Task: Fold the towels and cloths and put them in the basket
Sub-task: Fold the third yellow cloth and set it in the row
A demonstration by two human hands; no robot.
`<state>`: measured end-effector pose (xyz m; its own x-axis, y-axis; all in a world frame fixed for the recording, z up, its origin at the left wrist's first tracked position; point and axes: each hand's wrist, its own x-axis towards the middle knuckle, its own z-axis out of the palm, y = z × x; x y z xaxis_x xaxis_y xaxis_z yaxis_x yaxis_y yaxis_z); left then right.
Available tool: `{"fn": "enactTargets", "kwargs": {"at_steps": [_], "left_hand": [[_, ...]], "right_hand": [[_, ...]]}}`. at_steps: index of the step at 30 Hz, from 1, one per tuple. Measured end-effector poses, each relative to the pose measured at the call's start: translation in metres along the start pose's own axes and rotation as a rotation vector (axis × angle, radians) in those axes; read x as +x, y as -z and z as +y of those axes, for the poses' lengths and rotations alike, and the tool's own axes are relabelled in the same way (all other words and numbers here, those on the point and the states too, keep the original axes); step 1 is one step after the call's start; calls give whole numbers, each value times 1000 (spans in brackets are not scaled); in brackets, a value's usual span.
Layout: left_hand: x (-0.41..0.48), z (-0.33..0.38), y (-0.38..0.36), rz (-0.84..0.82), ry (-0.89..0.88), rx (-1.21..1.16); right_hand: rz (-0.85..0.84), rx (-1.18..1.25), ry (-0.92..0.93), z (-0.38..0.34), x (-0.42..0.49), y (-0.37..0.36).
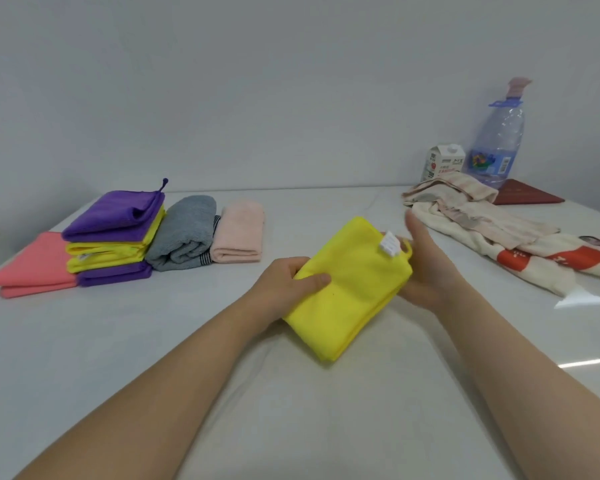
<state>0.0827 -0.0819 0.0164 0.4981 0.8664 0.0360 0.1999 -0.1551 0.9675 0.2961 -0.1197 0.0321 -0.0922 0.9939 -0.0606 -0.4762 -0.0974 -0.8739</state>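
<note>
A bright yellow microfibre cloth (350, 289), folded into a thick rectangle, is held just above the white counter (118, 358) between two bare hands. The left hand (288, 275) makes the grip: its thumb is pressed on top of the cloth's left edge and its fingers are curled underneath, pinching the layers so the fold does not spring open. The right hand (425, 268) lies against the opposite edge with fingers that look straight and spread; they are blurred, so whether it also pinches is unclear. It seems to be steadying or squaring the layers. A small white label (390, 244) and a hanging loop stick up at the far corner, beside the right hand. Left of the grip and farther back sit the finished pieces: a stack of folded purple and yellow cloths (115, 237), a folded coral cloth (32, 268) partly under it, then a folded grey towel (184, 233) and a folded pale pink towel (239, 233) side by side, likely parked until they are moved together. Right of the grip lies a loose heap of cream and striped towels (482, 216), apparently still to be folded. Behind that heap stand a white milk carton (444, 161) and a clear plastic water bottle (496, 140). No basket is in view, so this cloth probably joins the stack first.
</note>
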Motion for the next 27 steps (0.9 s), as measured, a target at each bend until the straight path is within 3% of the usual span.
{"fn": "enactTargets", "kwargs": {"at_steps": [2,5,9,11,14,19,21,23,27], "left_hand": [[2,-1,-6,115,-16,-71],[6,-2,-12,270,-29,-76],[14,-11,-14,401,-38,96],[16,-15,-15,437,-44,188],[19,-17,-14,449,-79,271],[47,-31,25,572,-559,897],[69,-39,44,582,-628,1113],[85,-44,53,517,-509,1219],[102,-55,55,440,-93,1189]], "right_hand": [[-47,220,-30,5,4,4],[-76,265,-62,15,9,0],[71,12,-71,31,14,-14],[145,-148,16,40,17,-18],[238,-194,137,48,24,-21],[390,-241,110,44,53,-16],[413,-313,65,40,71,-14],[414,-422,38,37,91,-14],[403,-627,38,30,126,-17]]}}
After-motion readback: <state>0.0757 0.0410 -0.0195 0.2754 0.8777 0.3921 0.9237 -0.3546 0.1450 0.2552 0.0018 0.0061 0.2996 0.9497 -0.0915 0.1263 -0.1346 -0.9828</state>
